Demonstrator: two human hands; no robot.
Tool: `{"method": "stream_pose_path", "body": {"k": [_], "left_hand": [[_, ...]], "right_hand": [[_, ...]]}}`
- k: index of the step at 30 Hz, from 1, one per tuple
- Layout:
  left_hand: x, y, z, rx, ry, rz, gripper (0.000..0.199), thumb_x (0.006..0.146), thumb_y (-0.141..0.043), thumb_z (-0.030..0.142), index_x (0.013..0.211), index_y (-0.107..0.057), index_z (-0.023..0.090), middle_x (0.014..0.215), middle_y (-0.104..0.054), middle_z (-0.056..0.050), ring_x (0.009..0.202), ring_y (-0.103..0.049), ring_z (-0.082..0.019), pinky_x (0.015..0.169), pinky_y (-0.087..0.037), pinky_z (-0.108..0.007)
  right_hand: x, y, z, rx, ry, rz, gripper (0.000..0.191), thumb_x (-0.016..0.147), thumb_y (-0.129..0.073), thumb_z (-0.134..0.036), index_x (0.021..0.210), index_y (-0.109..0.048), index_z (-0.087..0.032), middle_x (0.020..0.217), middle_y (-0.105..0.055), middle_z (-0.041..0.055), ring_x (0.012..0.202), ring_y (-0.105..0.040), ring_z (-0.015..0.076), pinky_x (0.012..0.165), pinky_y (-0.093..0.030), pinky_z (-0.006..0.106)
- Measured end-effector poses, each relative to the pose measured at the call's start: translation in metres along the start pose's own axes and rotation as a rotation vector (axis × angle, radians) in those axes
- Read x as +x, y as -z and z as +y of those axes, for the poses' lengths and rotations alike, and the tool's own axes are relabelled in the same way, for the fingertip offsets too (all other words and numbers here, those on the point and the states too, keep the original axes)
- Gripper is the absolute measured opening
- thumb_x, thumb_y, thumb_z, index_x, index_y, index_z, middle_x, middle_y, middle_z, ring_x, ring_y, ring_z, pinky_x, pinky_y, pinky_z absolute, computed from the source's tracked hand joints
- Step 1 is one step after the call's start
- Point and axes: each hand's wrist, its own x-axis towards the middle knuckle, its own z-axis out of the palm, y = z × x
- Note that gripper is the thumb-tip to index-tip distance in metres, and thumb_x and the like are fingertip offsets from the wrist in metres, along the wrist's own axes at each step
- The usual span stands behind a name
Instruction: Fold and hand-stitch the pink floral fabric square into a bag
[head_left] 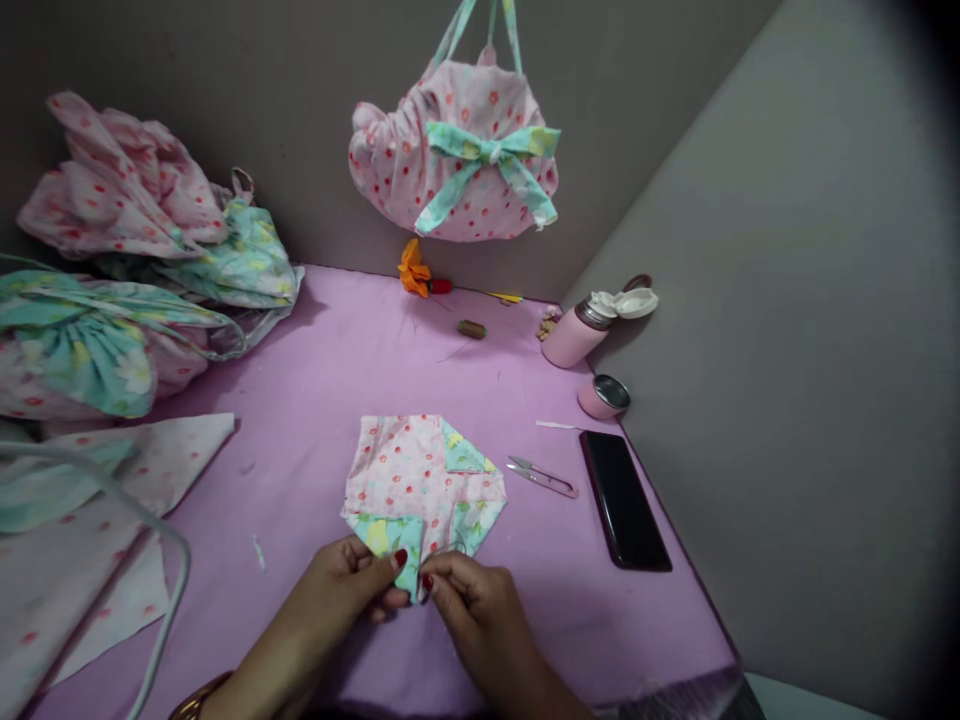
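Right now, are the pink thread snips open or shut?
Open: the pink thread snips lie with their blades apart at the tips.

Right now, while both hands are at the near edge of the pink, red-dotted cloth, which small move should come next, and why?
Perhaps the left hand should press the nearest mint-green floral flap flat before the right hand moves. The left thumb lies on this flap, and the right fingertips meet at its edge; whether they hold anything, I cannot tell.

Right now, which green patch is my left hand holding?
The lower-left patch: your left hand pinches it, clear of the upper-right patch and lower-right patch.
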Motion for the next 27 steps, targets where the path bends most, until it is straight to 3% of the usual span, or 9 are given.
{"method": "stream_pose_path", "body": {"k": [12,27], "left_hand": [[0.002,0.001,-0.001,-0.08,-0.006,-0.038,0.022,0.066,-0.068,0.035,0.06,-0.064,0.014,0.056,-0.063,0.001,0.054,-0.05,-0.011,0.056,-0.035,-0.022],[0.005,0.005,-0.01,-0.008,-0.081,-0.066,0.027,0.069,-0.064,0.038,0.056,-0.061,0.015,0.053,-0.058,0.002,0.053,-0.048,-0.012,0.056,-0.034,-0.023]], "right_hand": [[0.0,0.0,0.0,-0.032,0.01,-0.04,0.023,0.081,-0.046,-0.008,0.088,-0.066,-0.018,0.078,-0.068,0.0022,0.07,-0.063,0.0135,0.066,-0.045,0.02],[0.0,-0.001,0.003,-0.158,0.01,-0.061,0.021,0.083,-0.044,-0.012,0.083,-0.064,-0.019,0.074,-0.066,0.0011,0.065,-0.061,0.0126,0.059,-0.041,0.019]]}}
